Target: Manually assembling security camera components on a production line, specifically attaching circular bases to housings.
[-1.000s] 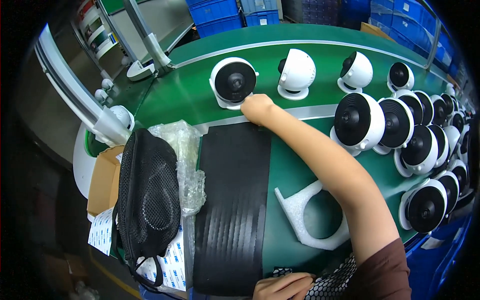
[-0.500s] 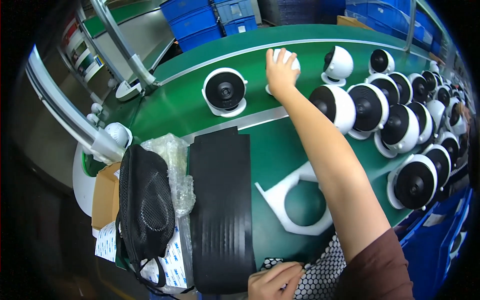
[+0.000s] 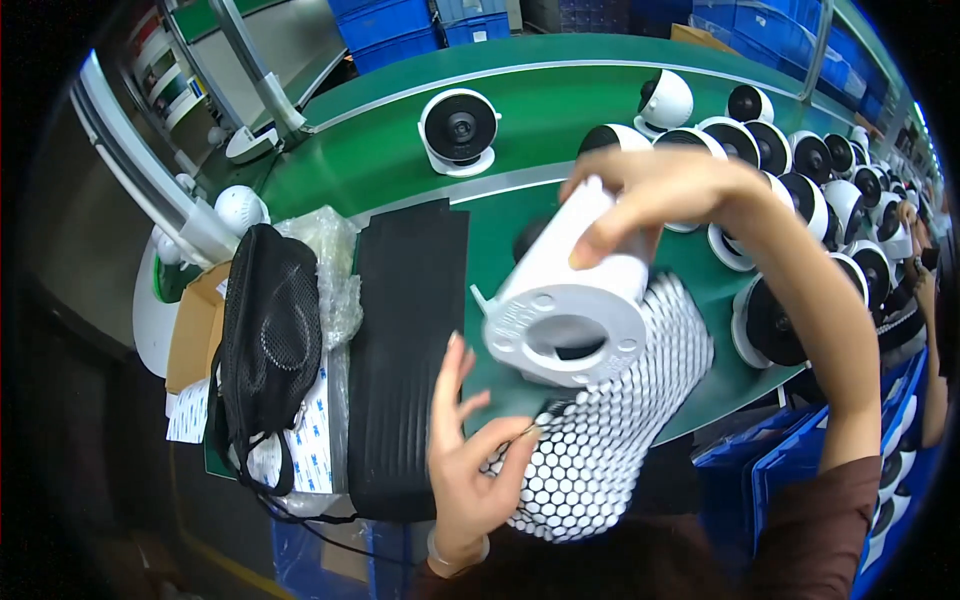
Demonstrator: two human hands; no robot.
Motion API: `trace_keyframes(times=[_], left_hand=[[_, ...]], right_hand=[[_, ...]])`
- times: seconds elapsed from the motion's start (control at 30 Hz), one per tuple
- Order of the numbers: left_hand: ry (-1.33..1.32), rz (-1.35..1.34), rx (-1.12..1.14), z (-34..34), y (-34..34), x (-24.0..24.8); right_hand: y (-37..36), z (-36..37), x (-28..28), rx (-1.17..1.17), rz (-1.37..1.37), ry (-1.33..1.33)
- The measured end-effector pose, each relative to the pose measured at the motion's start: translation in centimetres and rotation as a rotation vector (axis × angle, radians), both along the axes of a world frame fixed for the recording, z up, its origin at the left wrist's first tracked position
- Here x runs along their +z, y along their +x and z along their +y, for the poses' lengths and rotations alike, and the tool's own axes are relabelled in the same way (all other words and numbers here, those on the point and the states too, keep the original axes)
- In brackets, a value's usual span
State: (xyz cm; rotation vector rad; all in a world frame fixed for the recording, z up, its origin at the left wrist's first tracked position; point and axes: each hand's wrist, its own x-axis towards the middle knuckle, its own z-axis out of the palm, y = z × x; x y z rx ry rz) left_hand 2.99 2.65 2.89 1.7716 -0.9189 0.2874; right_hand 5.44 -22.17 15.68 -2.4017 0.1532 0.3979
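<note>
My right hand (image 3: 665,195) is closed around a white device (image 3: 545,262) with a rounded housing. It is tipped so that the grey ring-shaped underside faces me, and its front is mostly hidden. Below it, a black-and-white honeycomb-patterned cloth (image 3: 600,455) hangs over the table's near edge. At the upper left corner of that cloth, my left hand (image 3: 475,480) pinches the edge between thumb and forefinger, with the other fingers raised. A similar device with a round black front (image 3: 458,130) stands upright on the green belt beyond.
Many more such devices (image 3: 755,320) crowd the right side. To the left lie a long black mat (image 3: 405,350), a black mesh pouch (image 3: 270,330), bubble wrap (image 3: 330,240) and an open cardboard box (image 3: 195,325). Blue crates (image 3: 385,40) stand behind the belt; other people's hands show far right.
My right hand has lifted a device off the belt and carried it back toward me, tilting it. My left hand has come up, raising the cloth's edge. The white foam cut-out is now mostly covered.
</note>
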Motion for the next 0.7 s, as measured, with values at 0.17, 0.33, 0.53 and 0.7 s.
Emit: trace_keyframes(times=[0.17,0.33,0.53,0.7], left_hand=[[0.062,0.209,-0.269,-2.2,-1.3,-0.9],[0.171,0.164,-0.195,-2.0,-2.6,-0.4],[0.298,-0.027,-0.007,-1.2,-3.7,0.1],[0.181,0.132,-0.273,0.8,-4.0,2.1]], right_hand=[[-0.8,-1.3,-5.5,0.078,-0.058,0.112],[-1.4,-1.0,-6.8,0.090,-0.132,0.236],[-2.8,-1.1,-9.8,0.111,-0.892,-0.002],[-13.1,1.5,-7.2,0.084,-0.779,0.288]])
